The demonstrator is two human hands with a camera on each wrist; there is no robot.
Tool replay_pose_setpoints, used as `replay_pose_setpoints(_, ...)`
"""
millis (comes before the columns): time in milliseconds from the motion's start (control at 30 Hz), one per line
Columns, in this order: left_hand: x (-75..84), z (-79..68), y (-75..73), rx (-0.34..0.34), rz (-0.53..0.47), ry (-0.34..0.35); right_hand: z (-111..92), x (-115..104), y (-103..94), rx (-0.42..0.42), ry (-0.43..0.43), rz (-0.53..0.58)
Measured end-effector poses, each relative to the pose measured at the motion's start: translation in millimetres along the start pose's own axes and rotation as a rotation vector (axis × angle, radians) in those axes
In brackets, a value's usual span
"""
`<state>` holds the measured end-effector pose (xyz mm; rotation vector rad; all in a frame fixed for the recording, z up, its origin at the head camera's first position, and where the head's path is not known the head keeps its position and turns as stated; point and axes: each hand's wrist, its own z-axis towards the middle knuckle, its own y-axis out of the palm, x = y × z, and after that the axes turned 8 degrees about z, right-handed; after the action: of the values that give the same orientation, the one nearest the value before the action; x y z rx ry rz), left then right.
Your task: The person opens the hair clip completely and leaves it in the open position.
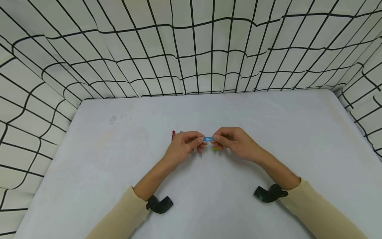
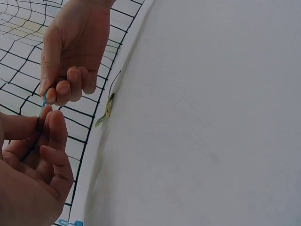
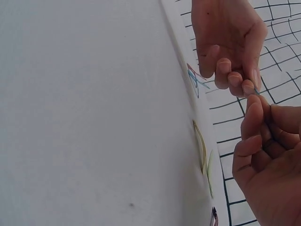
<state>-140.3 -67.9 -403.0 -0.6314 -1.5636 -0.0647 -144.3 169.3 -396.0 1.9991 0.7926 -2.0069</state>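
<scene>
Blue bundle (image 1: 208, 139) sits just right of the centre of the head view, stretched between my two hands and lifted above the white desk (image 1: 197, 199). Its long axis runs left to right across that view, almost level, with one end pointing toward the left of the frame and the other toward the right. From my left wrist it shows as a short, thin line at the left side of the frame, standing steeply; from my right wrist only a small bit shows, slanting between the fingertips at the right. It looks light blue, slim and flattened, made of several fine strands lying side by side, with pale streaks between them; both its ends are hidden in my fingers, so I can't tell their shape. My left hand (image 1: 185, 146) pinches the left end between thumb and fingers, and my right hand (image 1: 237, 142) pinches the right end the same way, the other fingers of each curled loosely. A yellow-green strand (image 1: 215, 149) lies on the desk, partly covered by my right fingers in the head view. A red strand (image 1: 173, 135) and a second blue piece (image 1: 181, 132) show just beyond my left hand, to its upper left. Across the top of the frame runs a pale backdrop with a black grid (image 1: 203, 51).
</scene>
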Motion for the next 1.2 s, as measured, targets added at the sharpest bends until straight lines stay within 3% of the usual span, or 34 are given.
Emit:
replay_pose_setpoints(633,-3.0,1.8,0.9,-0.023,-0.159,-0.084,2,6,4.3,0.016,-0.014,0.141)
replay_pose_setpoints(1200,-0.4,6.8,5.9,-0.004,-0.298,-0.103,6,18,12.2,0.112,-0.01,0.378)
